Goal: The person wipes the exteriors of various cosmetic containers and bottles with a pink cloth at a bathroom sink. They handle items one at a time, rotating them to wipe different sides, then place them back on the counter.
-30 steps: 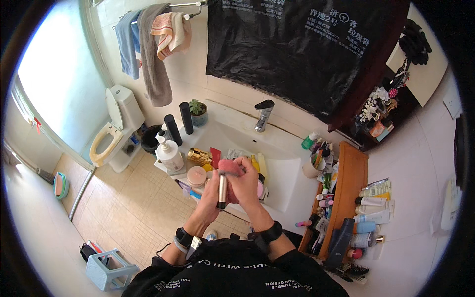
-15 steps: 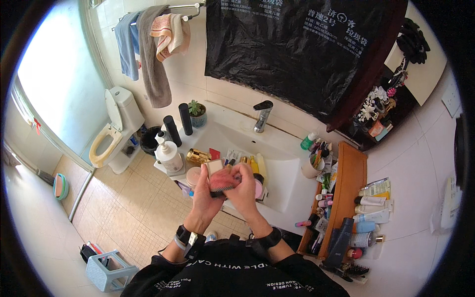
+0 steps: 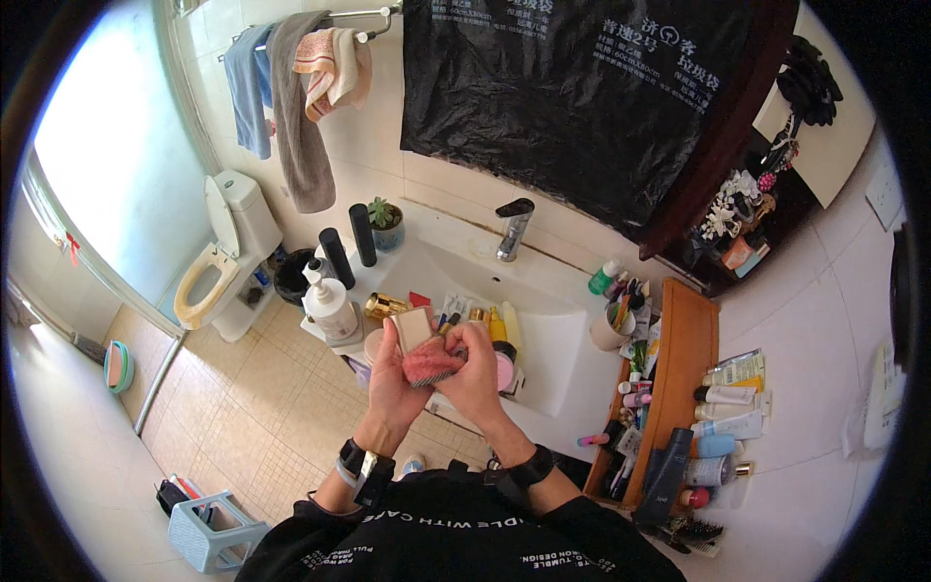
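Observation:
My left hand [image 3: 387, 393] grips a flat, square, pale-faced case that looks like a makeup compact [image 3: 414, 328], held above the near edge of the sink. My right hand [image 3: 475, 380] has its fingers closed on a bunched pink-red cloth [image 3: 431, 363] with a striped edge. The cloth lies against the lower part of the case and hides it. Beyond my hands, a gold-coloured container [image 3: 385, 306] and a yellow tube [image 3: 497, 324] are among several cosmetics. A round pink container [image 3: 504, 369] sits beside my right hand.
The white sink [image 3: 567, 354] has a chrome faucet [image 3: 515, 229] at the back. A pump bottle [image 3: 330, 304], black cylinders [image 3: 337, 256] and a potted succulent [image 3: 387, 225] stand to the left. On the right are a brown organizer box [image 3: 669, 388] and a cup of brushes [image 3: 611, 332].
The cloth has shifted slightly down across the case with my right hand, and more of the pale face shows. My left hand has tilted the case a little.

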A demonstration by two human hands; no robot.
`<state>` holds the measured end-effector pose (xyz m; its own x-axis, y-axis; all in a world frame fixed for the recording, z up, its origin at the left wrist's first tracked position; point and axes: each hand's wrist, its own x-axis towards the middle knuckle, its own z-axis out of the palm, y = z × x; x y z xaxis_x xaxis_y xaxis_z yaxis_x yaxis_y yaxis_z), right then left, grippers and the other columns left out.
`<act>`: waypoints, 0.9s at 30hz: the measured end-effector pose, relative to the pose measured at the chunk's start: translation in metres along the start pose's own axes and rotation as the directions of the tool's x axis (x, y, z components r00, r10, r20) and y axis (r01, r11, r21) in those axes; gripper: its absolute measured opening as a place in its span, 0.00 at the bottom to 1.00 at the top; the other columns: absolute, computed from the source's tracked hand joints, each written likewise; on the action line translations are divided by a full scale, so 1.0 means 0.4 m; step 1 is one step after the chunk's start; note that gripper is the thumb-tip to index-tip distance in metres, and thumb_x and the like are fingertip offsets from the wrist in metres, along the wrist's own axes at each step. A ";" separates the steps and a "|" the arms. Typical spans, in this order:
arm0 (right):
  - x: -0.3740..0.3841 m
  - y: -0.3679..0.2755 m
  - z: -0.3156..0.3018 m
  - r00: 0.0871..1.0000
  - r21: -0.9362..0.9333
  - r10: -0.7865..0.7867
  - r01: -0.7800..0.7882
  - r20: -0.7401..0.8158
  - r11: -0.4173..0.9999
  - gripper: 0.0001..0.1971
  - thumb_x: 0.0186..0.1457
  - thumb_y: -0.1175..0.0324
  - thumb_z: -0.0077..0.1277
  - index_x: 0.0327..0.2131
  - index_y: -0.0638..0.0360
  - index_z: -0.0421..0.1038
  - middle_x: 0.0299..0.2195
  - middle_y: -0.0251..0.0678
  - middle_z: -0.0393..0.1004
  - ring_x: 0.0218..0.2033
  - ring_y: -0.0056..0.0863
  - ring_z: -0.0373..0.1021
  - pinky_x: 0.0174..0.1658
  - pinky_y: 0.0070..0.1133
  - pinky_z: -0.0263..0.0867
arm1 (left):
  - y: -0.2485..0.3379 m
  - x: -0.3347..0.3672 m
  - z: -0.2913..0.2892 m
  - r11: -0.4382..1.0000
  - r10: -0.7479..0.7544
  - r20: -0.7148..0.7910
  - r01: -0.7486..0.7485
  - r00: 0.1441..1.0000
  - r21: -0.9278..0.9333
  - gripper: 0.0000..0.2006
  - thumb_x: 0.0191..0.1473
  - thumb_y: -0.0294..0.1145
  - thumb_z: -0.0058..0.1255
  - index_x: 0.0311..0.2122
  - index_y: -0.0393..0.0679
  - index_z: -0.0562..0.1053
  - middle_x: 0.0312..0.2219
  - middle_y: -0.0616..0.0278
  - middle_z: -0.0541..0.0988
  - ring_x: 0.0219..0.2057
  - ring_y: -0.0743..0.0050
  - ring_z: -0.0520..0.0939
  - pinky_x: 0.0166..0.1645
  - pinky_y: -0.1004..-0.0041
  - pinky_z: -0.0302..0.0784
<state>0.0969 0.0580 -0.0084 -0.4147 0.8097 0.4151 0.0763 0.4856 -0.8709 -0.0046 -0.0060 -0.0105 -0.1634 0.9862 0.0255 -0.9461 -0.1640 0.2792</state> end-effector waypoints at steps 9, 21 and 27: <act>0.051 0.017 0.019 0.986 -0.035 -0.001 -0.005 -0.168 0.999 0.18 0.35 0.70 0.64 0.29 0.61 0.64 0.28 0.38 0.64 0.32 0.36 0.65 0.37 0.27 0.63 | -0.042 -0.005 0.024 0.993 0.045 -0.185 -0.023 0.982 0.120 0.24 0.63 0.54 0.32 0.51 0.47 0.67 0.47 0.64 0.74 0.48 0.70 0.74 0.55 0.67 0.67; 0.002 0.058 0.033 0.997 0.041 0.044 -0.041 -0.063 0.998 0.15 0.36 0.74 0.61 0.30 0.63 0.67 0.30 0.39 0.68 0.31 0.34 0.68 0.36 0.24 0.65 | -0.007 0.011 0.000 0.991 0.015 -0.127 0.002 0.992 0.132 0.27 0.62 0.57 0.31 0.52 0.45 0.67 0.47 0.61 0.74 0.49 0.65 0.73 0.56 0.63 0.66; -0.003 0.070 0.007 0.941 0.377 0.323 -0.335 0.096 0.863 0.08 0.48 0.74 0.55 0.32 0.64 0.67 0.26 0.35 0.70 0.31 0.26 0.69 0.35 0.22 0.64 | -0.009 0.020 -0.016 0.996 0.075 -0.154 -0.068 0.985 0.054 0.26 0.63 0.56 0.27 0.53 0.47 0.65 0.41 0.65 0.75 0.41 0.69 0.75 0.49 0.64 0.71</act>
<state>0.0969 0.0698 -0.0339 -0.4531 0.8875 0.0838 -0.1369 0.0236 -0.9903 -0.0043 0.0025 -0.0176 -0.2752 0.9560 -0.1019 -0.9164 -0.2288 0.3285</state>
